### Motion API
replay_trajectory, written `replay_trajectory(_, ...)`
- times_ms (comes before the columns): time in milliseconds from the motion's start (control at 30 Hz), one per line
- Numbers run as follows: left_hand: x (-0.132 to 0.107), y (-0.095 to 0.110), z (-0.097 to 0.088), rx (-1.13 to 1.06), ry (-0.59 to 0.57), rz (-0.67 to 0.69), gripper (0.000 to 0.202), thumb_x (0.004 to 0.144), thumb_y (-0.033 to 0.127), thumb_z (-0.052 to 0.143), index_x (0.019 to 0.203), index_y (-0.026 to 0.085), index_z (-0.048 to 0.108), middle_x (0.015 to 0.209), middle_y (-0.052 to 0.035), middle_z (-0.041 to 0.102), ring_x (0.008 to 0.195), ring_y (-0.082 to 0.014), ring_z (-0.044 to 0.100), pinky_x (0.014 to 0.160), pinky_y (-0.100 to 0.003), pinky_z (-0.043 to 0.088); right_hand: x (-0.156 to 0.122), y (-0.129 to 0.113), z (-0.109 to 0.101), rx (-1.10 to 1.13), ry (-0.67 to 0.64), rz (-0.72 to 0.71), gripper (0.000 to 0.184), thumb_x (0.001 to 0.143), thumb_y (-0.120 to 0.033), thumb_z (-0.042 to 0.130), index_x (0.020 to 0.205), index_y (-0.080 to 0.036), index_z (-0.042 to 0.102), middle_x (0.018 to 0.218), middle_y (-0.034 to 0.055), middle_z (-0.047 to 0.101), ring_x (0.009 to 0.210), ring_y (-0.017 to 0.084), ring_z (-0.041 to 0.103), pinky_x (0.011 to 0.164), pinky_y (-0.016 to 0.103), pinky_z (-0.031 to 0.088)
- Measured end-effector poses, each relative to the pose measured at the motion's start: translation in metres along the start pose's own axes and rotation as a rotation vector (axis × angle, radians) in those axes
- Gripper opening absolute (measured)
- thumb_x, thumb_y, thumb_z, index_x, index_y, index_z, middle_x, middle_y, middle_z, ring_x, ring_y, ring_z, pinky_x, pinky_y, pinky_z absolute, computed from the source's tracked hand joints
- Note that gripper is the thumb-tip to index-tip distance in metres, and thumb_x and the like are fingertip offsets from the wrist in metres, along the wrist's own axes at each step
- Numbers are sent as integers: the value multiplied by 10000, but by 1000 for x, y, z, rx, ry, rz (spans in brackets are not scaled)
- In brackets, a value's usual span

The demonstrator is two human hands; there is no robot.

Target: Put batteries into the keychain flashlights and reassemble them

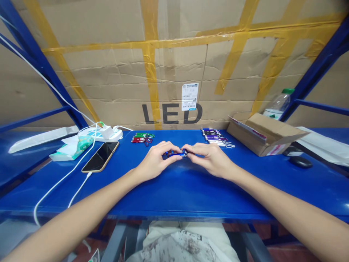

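Over the middle of the blue table, my left hand (157, 160) pinches a small blue keychain flashlight (176, 154) between thumb and fingers. My right hand (211, 159) has its thumb and fingertips closed on the shiny right end of that same flashlight. Fingers cover much of it, so its clip is hard to make out. Beyond my left hand lie green keychain flashlights (141, 135) and red keychain flashlights (139, 139) with carabiner clips. Behind my right hand is a row of several more keychain flashlights (214, 138) in blue, black, purple and silver.
A charging phone (100, 157), a tissue pack (72, 148) and a power strip (109, 134) occupy the left, with a white cable looping across. To the right stand an open carton (265, 134), a black mouse (300, 162) and a plastic bottle (278, 104). Taped cardboard (114, 80) walls the back.
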State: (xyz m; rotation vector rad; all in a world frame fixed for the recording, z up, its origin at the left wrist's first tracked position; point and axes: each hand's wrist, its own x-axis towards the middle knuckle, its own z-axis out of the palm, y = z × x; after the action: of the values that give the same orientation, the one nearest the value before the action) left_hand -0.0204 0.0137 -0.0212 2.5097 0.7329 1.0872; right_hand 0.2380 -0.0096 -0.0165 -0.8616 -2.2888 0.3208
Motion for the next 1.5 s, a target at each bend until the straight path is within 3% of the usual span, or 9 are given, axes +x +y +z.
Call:
replay_trajectory(400,0,-2,-1,18,43,-31,169,1064,366,669,1081,206,721,973,-41,716,838,-181,607,807,-314,501,2,-5,1,-34,7,43,284,1072,-316,540,1154,-246,803,867,39,770,739,188,646,718,293,453)
replay_trajectory(633,2,-2,-4,120,42,-1,203,1089,378,619,1121,204,718,1005,-58,733,915,-208,649,865,-344,516,2,-4,3,-83,11,58,273,1056,-309,556,1175,-244,793,846,39,772,743,201,644,729,307,470)
replay_trajectory(800,1,-4,-3,144,-50,-17,230,1111,357,564,1170,202,724,974,-52,721,847,-196,647,821,-331,513,2,-2,2,-70,-26,64,315,1102,-324,487,1177,-235,780,970,71,818,855,232,705,796,334,494)
replay_trajectory(900,0,-7,-3,153,-113,-55,246,1119,356,552,1175,206,738,957,-44,715,808,-188,635,797,-325,500,3,-1,2,-68,-19,95,313,1105,-309,463,1101,-215,762,944,75,805,826,224,711,784,328,490)
replay_trajectory(1233,-1,-10,-3,124,-220,-69,225,1098,365,593,1193,222,739,967,-42,731,893,-208,655,845,-334,520,4,-3,3,17,33,185,266,1124,-356,434,1017,-224,638,964,61,745,831,206,667,758,309,471)
replay_trajectory(1367,-1,-4,-6,85,-317,-71,190,1075,367,635,1146,231,747,952,-31,723,932,-210,643,846,-325,512,3,-4,2,41,-50,191,196,1090,-330,478,1003,-225,618,831,5,668,717,175,583,707,297,424)
replay_trajectory(1500,0,1,-12,151,-415,-61,170,1061,357,649,1127,231,743,962,-29,709,957,-222,610,852,-338,475,2,-4,0,65,-182,174,81,1027,-223,499,1001,-225,576,849,-12,632,715,161,555,697,288,395)
